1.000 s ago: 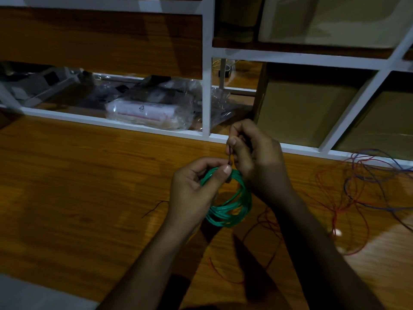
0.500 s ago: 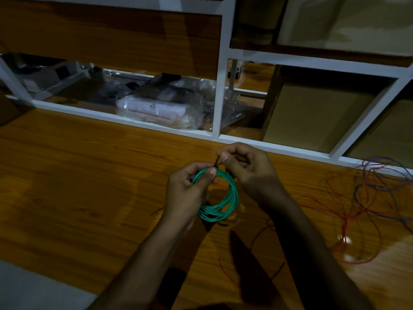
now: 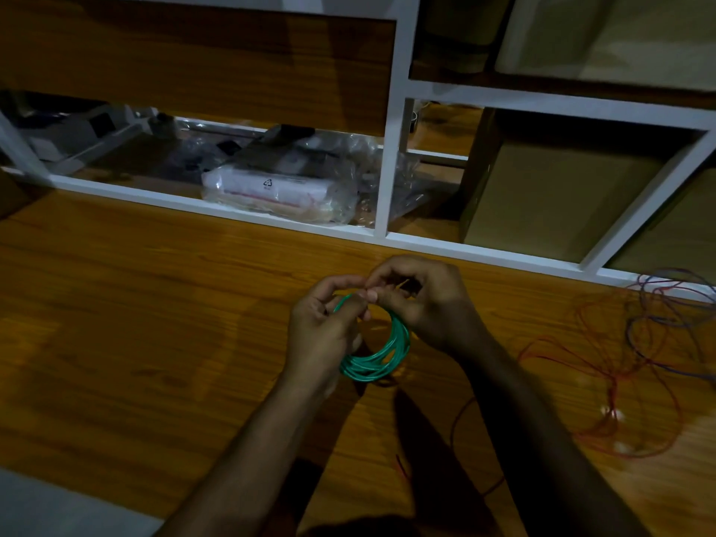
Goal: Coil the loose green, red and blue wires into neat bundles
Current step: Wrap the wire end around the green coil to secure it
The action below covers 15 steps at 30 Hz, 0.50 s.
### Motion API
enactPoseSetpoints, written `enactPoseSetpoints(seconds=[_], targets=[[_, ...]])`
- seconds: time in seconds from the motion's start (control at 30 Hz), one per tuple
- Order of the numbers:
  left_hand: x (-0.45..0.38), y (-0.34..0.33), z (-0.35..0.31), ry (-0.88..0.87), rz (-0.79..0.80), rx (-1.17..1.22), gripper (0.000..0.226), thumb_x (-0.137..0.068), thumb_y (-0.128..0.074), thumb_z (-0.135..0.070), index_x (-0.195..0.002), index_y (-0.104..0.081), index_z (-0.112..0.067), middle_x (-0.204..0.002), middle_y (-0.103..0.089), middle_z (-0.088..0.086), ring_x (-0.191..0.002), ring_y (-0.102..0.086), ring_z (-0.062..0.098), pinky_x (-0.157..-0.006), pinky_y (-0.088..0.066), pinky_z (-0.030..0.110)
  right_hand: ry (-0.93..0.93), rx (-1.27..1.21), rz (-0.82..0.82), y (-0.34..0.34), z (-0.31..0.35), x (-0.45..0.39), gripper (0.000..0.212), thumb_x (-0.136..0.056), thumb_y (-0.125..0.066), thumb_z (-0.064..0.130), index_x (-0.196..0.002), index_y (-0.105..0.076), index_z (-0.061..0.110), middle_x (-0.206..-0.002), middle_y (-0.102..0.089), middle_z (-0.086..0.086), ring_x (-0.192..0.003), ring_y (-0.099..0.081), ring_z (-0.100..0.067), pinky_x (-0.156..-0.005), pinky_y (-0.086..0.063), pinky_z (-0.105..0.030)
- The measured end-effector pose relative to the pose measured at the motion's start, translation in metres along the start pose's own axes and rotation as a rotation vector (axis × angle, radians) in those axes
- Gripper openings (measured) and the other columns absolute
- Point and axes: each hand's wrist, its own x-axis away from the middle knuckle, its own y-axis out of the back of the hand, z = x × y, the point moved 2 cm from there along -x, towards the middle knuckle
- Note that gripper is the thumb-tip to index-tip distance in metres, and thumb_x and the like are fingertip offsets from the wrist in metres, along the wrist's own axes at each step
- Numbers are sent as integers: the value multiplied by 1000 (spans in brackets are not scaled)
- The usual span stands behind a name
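Dim light; landmark taken as the green wire coil [image 3: 377,358], held just above the wooden table [image 3: 135,323] near its middle. Far left of the coil and behind it, under the white shelf frame [image 3: 385,180], grey boxes or equipment, too dark to identify. Behind the coil and slightly left, a clear plastic bag [image 3: 279,193] with a recycling mark lies in the lower shelf opening. Left hand [image 3: 325,335] at the coil's left side: fingers curled round the loops, thumb and forefinger pinching them at the top. Coil is several turns thick, hanging down and to the right from that pinch. Right hand [image 3: 422,304] at the coil's upper right, fingers curled, tips meeting the left hand's at the top of the coil; it pinches a thin strand there, likely the wire's end. Behind the coil to the right, cardboard boxes [image 3: 550,195] in the shelf. Right of the coil, loose red wire [image 3: 604,366] sprawled on the table; farther right, blue wire [image 3: 635,335] tangled over it near the shelf edge
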Motion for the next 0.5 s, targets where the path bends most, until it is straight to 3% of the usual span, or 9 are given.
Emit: enactPoseSetpoints(seconds=[0.13,0.23,0.3,0.37,0.5], targets=[[-8,6,7,-67,-10,-145,7,-90,-68,-17,-95,-71,-19,-65,-62,3,-43,-40,14,-44,-28,22,-53,25,-113,-14,-10,-6,8,-88,-67,17,-82,-66,14,-77,-61,0,-71,-57,-13,-59,-46,-34],[-16,10,16,-89,-22,-216,4,-88,-69,-28,-92,-70,-25,-71,-68,3,-54,-53,21,-49,-36,27,5,206,-179,-28,-11,-3,7,-88,-67,13,-83,-63,13,-76,-54,4,-66,-46,-7,-58,-34,-13],[-19,13,22,-58,-17,-202,8,-87,-68,-32,-90,-68,-24,-73,-68,4,-57,-56,20,-50,-38,29,40,280,-164,-34,-14,-2,5,-87,-67,11,-85,-63,14,-78,-52,7,-67,-43,-2,-61,-32,-9],[-20,13,31,-9,8,-169,6,-90,-67,-27,-89,-68,-21,-73,-67,6,-50,-52,13,-45,-36,25,24,256,-149,-32,-25,-4,6,-88,-67,12,-84,-63,14,-76,-52,10,-66,-45,0,-60,-32,-8],[-35,18,45,69,47,-143,6,-93,-64,-18,-88,-67,-20,-70,-66,5,-49,-48,18,-44,-33,24,-100,187,-180,-42,-49,-14,10,-89,-62,21,-81,-63,15,-70,-53,10,-63,-48,0,-57,-30,-10]])
